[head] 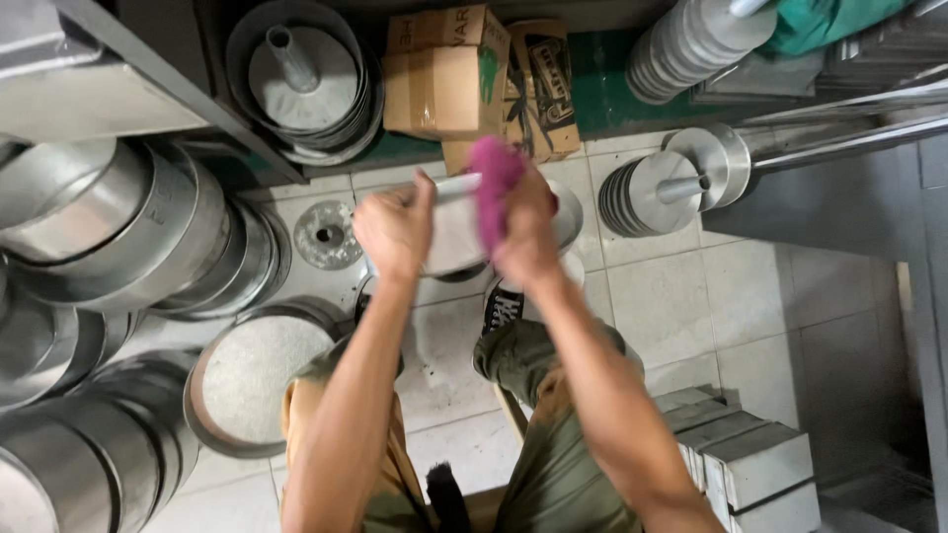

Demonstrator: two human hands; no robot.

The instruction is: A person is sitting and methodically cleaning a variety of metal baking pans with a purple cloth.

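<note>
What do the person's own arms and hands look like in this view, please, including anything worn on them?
Both arms are bare from the hands up to where they leave the bottom of the picture: no sleeves show. The left hand and the right hand wear no gloves, and no watch, bracelet or ring can be seen. No markings show on either forearm. The fingers of both are largely hidden from this angle.
</note>
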